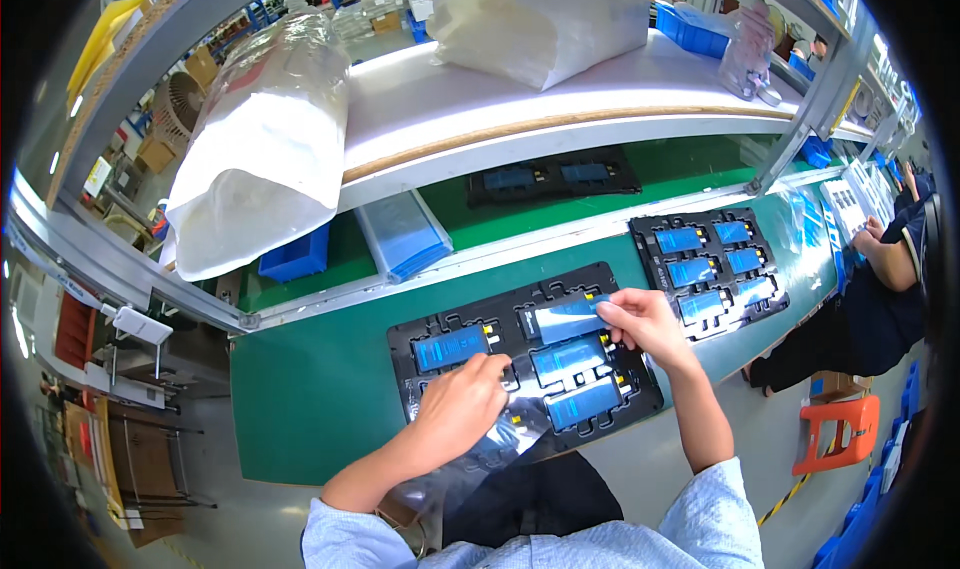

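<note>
A black moulded tray (402, 354) lies on the green bench in front of me, with several flat blue devices with yellow-tipped connectors in its pockets. At its upper right, my right hand (645, 324) pinches the right end of a shiny blue device (565, 319), which sits slightly askew over its pocket. My left hand (465, 404) is over the tray's left half, fingers drawn together just below another blue device (450, 348). What those fingers hold, if anything, is hidden. Clear plastic film (525, 434) spreads beside and below the left hand, over the tray's near pockets.
A second black tray (650, 259) of blue devices lies to the right; a third tray (550, 189) is under the shelf (560, 109). A white bag (265, 169), a blue bin (295, 254) and flat clear bags (405, 234) stand left. Another person (890, 259) works at far right, near an orange stool (838, 434).
</note>
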A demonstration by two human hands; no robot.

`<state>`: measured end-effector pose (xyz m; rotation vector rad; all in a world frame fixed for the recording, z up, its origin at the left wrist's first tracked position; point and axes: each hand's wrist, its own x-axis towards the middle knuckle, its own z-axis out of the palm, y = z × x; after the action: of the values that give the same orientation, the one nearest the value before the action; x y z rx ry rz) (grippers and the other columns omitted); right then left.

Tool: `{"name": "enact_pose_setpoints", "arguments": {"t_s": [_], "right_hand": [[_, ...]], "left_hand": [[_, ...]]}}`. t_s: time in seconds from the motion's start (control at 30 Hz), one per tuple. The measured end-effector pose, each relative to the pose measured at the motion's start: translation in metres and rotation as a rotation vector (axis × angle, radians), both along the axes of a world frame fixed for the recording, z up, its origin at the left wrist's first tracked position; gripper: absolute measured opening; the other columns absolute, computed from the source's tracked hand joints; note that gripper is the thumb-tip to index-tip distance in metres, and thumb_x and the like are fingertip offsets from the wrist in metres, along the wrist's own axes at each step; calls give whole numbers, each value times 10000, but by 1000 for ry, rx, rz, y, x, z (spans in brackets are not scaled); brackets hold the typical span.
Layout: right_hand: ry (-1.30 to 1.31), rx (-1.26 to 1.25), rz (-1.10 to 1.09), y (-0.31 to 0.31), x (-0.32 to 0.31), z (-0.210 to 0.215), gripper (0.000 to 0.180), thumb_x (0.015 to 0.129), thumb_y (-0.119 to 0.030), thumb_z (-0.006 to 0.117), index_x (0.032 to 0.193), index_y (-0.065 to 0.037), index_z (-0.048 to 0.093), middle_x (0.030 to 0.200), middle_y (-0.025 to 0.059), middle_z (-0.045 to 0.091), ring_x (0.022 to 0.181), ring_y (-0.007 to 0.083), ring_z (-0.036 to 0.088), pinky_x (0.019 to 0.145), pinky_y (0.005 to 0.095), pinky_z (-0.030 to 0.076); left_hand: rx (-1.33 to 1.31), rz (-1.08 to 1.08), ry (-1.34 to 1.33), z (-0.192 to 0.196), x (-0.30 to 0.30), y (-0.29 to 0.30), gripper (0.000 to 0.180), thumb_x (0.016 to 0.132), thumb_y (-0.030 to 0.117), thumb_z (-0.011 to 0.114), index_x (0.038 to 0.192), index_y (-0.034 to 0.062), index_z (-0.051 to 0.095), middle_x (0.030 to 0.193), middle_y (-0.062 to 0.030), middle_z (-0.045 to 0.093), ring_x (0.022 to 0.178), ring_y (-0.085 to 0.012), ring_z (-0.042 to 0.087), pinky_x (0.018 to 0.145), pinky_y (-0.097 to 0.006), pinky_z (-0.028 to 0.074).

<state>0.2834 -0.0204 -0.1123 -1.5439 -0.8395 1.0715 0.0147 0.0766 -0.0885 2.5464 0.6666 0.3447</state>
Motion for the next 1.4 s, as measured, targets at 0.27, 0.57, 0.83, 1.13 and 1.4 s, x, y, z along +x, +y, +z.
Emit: {"name": "enact_pose_setpoints", "arguments": {"t_s": [0.27, 0.57, 0.83, 1.13, 1.4], "right_hand": [[-110, -91, -21, 28, -4, -23, 223, 882, -220, 690, 820, -8, 658, 610, -15, 597, 505, 18, 517, 416, 167, 359], [-152, -158, -42, 32, -9, -15, 213, 876, -163, 694, 893, 49, 682, 683, 14, 640, 564, 45, 563, 506, 190, 435], [-173, -148, -26, 33, -7, -18, 216, 878, -169, 693, 901, 46, 683, 685, 10, 641, 563, 42, 560, 504, 189, 434], [-206, -156, -29, 34, -8, -15, 226, 876, -174, 694, 897, 51, 686, 671, 13, 640, 555, 43, 559, 493, 193, 428], [-216, -136, -34, 34, -7, -22, 230, 868, -175, 699, 889, 54, 689, 668, 17, 644, 552, 46, 563, 500, 198, 442]], "left_hand": [[151, -33, 65, -39, 26, 19, 363, 840, 94, 581, 1176, -41, 558, 874, -167, 587, 743, -302, 645, 628, -402, 529], [221, -50, 49, -46, 27, 18, 388, 818, 102, 620, 1171, -49, 559, 815, -115, 516, 726, -252, 613, 636, -366, 507], [216, -56, 54, -45, 26, 19, 394, 818, 106, 625, 1174, -49, 557, 822, -112, 506, 719, -248, 607, 635, -364, 501], [237, -55, 58, -46, 28, 19, 380, 820, 104, 624, 1163, -48, 562, 812, -109, 509, 720, -247, 606, 632, -363, 500], [260, -56, 71, -46, 31, 20, 435, 798, 100, 642, 1212, 0, 554, 809, -96, 492, 719, -231, 603, 616, -351, 492]]}}
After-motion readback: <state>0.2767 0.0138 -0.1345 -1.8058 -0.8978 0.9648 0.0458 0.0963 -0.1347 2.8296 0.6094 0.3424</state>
